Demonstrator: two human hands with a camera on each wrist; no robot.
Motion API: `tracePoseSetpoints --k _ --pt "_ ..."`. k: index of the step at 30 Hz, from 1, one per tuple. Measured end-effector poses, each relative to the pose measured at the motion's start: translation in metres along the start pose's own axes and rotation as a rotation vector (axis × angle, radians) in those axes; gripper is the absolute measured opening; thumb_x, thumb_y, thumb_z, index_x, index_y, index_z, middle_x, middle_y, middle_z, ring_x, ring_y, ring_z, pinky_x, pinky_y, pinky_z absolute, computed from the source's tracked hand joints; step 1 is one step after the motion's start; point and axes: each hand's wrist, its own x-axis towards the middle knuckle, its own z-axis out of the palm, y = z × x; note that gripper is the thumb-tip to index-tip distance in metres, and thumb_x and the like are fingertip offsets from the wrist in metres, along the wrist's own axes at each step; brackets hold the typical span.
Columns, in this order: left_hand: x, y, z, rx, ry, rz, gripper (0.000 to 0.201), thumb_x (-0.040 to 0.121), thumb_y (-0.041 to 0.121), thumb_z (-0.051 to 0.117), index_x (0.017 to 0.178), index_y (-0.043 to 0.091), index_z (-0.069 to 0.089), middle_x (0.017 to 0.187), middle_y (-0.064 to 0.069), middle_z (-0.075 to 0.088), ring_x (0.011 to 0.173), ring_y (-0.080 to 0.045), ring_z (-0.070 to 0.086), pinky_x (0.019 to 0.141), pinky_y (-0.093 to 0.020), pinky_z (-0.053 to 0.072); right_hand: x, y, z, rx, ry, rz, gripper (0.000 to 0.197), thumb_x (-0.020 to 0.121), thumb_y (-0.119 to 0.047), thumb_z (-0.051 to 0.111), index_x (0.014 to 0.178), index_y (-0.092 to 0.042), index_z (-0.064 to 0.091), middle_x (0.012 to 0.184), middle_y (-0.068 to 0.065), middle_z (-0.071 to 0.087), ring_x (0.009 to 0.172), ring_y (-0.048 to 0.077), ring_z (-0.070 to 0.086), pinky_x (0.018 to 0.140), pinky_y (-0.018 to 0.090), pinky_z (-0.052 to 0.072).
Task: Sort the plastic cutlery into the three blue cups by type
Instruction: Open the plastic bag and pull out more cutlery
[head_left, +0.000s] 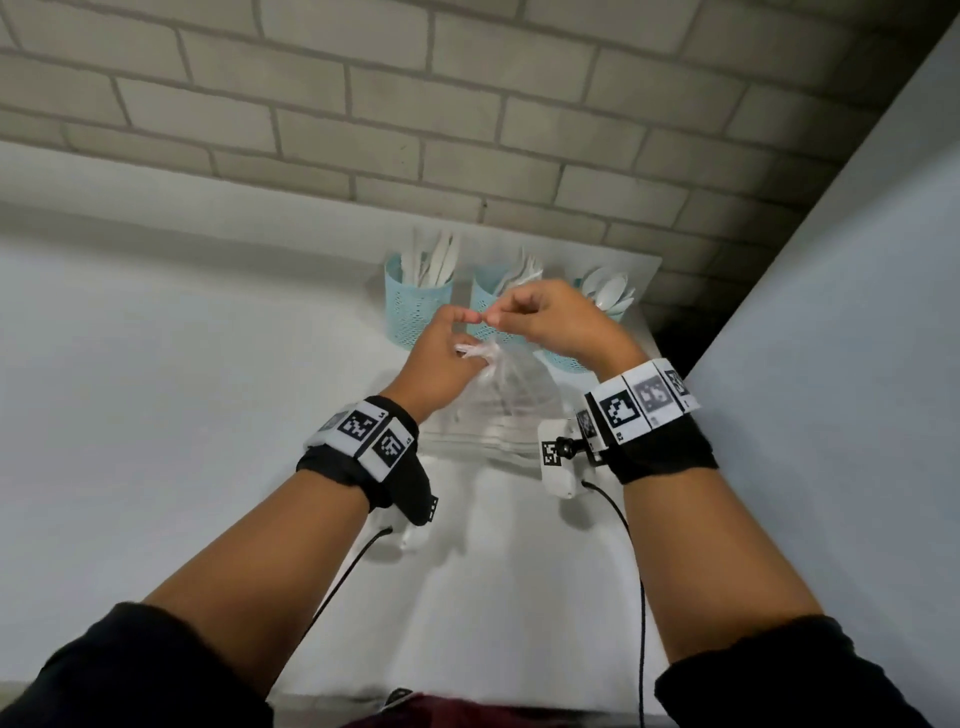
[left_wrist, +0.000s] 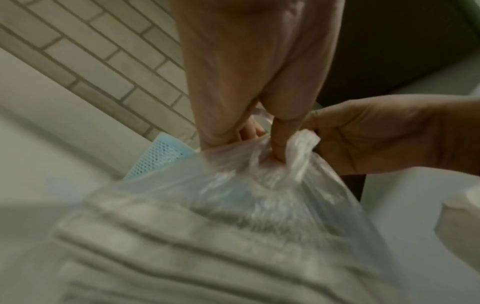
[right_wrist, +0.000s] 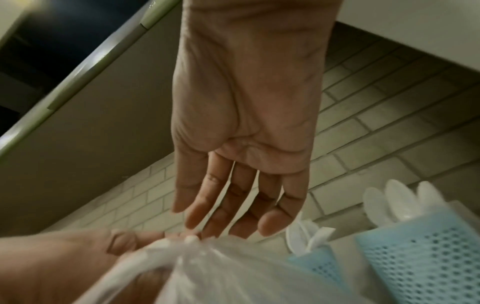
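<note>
All three blue cups (head_left: 418, 299) at the back of the worktop (head_left: 156, 364) already hold white cutlery (head_left: 436, 262), so the sorting looks done. My left hand (head_left: 441, 358) grips the knotted neck of a clear plastic bag (head_left: 511, 405); my right hand (head_left: 550, 317) pinches at the knot, its other fingers loosely curled.

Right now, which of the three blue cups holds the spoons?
The rightmost blue cup, mostly hidden behind the right hand: rounded spoon bowls stick out of it, unlike the other two.
</note>
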Motion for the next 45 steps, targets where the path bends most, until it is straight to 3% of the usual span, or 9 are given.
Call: tracePoseSetpoints --k 3,11,17,23,28,32,37,40,45 --pt "0.000 -0.008 0.014 0.015 -0.013 -0.032 0.049 0.081 -0.004 0.064 0.123 0.007 0.040 0.091 -0.007 0.061 0.073 -0.008 0.057 0.066 -0.012 0.046 -0.016 0.011 0.002 0.000 -0.071 0.046 0.014 0.080 -0.013 0.072 0.091 -0.004 0.071 0.088 0.010 0.069 0.076 0.008 0.060 0.082 0.022 0.047" --pt "-0.007 -0.015 0.009 -0.064 -0.107 -0.114 0.061 0.081 -0.008 0.062 0.132 0.013 0.036 0.092 -0.007 0.062 0.079 -0.009 0.059 0.071 -0.011 0.047 -0.023 0.025 0.023 -0.021 -0.027 0.048 0.017 0.079 -0.022 0.074 0.087 -0.008 0.073 0.076 0.001 0.067 0.064 0.002 0.056 0.060 0.006 0.041" --pt "-0.016 -0.014 -0.001 -0.120 -0.194 -0.129 0.064 0.078 -0.006 0.067 0.130 0.017 0.040 0.096 -0.008 0.066 0.091 -0.017 0.064 0.088 -0.024 0.049 -0.023 0.028 0.029 -0.098 -0.053 0.041 0.017 0.076 -0.021 0.076 0.084 -0.007 0.071 0.080 0.009 0.068 0.071 0.013 0.056 0.070 0.027 0.045" --pt "-0.024 -0.019 -0.002 -0.102 -0.144 -0.125 0.072 0.073 -0.007 0.072 0.133 0.015 0.038 0.110 -0.014 0.062 0.095 -0.018 0.064 0.082 -0.023 0.054 -0.025 0.030 0.029 -0.281 -0.154 -0.047 0.019 0.075 -0.013 0.075 0.093 -0.009 0.071 0.072 -0.017 0.052 0.068 -0.006 0.046 0.059 0.005 0.034" --pt "-0.030 -0.027 0.004 0.032 -0.054 -0.097 0.069 0.071 0.004 0.078 0.129 0.014 0.042 0.113 -0.012 0.058 0.103 -0.018 0.058 0.082 -0.018 0.050 -0.029 0.039 0.036 -0.442 -0.135 -0.055 0.029 0.072 -0.030 0.078 0.097 -0.016 0.072 0.078 -0.005 0.052 0.074 0.011 0.048 0.064 0.025 0.035" --pt "-0.030 -0.028 0.010 0.132 0.024 -0.064 0.064 0.069 0.013 0.081 0.124 0.011 0.047 0.101 -0.003 0.063 0.103 -0.014 0.057 0.083 -0.018 0.043 -0.037 0.037 0.032 -0.202 0.005 -0.038 0.018 0.081 -0.027 0.070 0.089 -0.011 0.075 0.068 -0.004 0.057 0.064 0.006 0.051 0.060 0.016 0.038" --pt "-0.018 -0.025 0.023 0.212 0.004 -0.034 0.036 0.074 0.018 0.078 0.104 0.007 0.061 0.099 -0.007 0.064 0.095 -0.017 0.058 0.081 -0.020 0.045 -0.038 0.038 0.033 -0.069 0.191 -0.045 0.020 0.083 -0.023 0.069 0.091 -0.006 0.074 0.082 -0.001 0.057 0.080 0.012 0.051 0.070 0.021 0.038" --pt "-0.011 -0.029 0.024 0.237 0.042 -0.001 0.022 0.076 0.020 0.076 0.091 0.007 0.068 0.085 -0.005 0.065 0.081 -0.016 0.057 0.079 -0.026 0.044 -0.038 0.032 0.034 0.039 0.208 -0.047 0.015 0.085 -0.019 0.066 0.074 -0.010 0.072 0.063 -0.006 0.053 0.060 0.001 0.048 0.058 0.012 0.035" --pt "-0.005 -0.028 0.020 0.250 0.056 0.059 0.009 0.077 0.017 0.074 0.075 0.009 0.071 0.064 0.008 0.061 0.054 0.004 0.050 0.060 -0.005 0.037 -0.032 0.020 0.016 0.364 0.332 -0.021 0.015 0.088 -0.016 0.062 0.084 -0.005 0.071 0.064 0.000 0.058 0.052 -0.001 0.049 0.057 0.014 0.042"
